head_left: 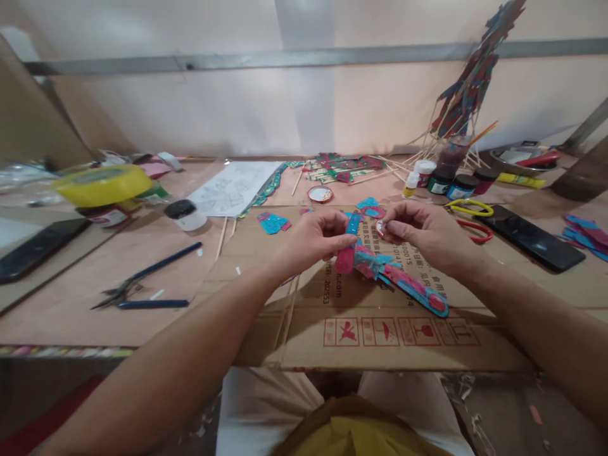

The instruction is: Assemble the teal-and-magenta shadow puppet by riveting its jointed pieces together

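My left hand (316,237) pinches the upper end of a flat painted puppet piece (394,275), pink and turquoise, which hangs down and right over a sheet of brown cardboard (380,335). My right hand (420,231) is closed on a small round red-and-white part at the same piece's top. More loose turquoise cut-outs (273,223) lie on the cardboard just behind my hands.
Blue-handled pliers (142,285) lie at left, a dark phone (33,250) and yellow tape roll (102,183) further left. Paint jars (444,180), yellow and red scissors (470,215) and another phone (536,237) sit at right. A finished puppet on sticks (470,82) leans on the wall.
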`<state>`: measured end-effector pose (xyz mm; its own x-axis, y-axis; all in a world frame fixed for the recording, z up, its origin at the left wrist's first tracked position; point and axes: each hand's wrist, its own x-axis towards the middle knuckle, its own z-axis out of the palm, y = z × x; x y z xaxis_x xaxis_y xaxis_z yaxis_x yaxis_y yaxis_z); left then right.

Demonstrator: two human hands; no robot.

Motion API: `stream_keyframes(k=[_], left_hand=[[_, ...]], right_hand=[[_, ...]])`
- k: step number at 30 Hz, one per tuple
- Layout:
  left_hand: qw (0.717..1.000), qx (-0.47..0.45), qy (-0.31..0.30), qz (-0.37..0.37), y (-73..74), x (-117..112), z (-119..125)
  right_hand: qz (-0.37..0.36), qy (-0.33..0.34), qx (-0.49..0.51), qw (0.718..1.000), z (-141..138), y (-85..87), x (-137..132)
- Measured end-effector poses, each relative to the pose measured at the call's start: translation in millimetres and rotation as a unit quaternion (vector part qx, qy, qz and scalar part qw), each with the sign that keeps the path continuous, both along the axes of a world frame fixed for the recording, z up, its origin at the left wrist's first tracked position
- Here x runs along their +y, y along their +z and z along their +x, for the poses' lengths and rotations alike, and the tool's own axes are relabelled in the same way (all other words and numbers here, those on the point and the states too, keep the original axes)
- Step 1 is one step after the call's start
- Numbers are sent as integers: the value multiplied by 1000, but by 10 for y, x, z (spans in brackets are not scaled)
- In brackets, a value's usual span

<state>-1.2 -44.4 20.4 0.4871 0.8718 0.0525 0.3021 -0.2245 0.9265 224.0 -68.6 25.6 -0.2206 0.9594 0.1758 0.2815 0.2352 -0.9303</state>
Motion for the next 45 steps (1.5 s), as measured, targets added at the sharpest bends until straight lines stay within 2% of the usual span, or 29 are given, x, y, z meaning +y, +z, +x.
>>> stream_keyframes(k=[9, 18, 24, 30, 40, 45], left_hand=[[997, -13, -39, 71, -126, -57, 90], [994, 0, -37, 104, -205, -53, 88], [987, 41, -29, 155, -158, -108, 85], [964, 117, -1, 237, -151, -148, 80], [957, 113, -14, 266, -144, -151, 61], [956, 114, -11, 269, -139, -167, 74]], right_hand=[[30, 16, 1, 999, -141, -43, -60], [23, 22, -11, 999, -165, -57, -68], [39, 13, -23, 999, -182, -53, -76], [51, 11, -39, 998, -192, -63, -91], [41, 19, -41, 998, -170, -63, -83], [46, 3, -31, 998, -188, -90, -99]])
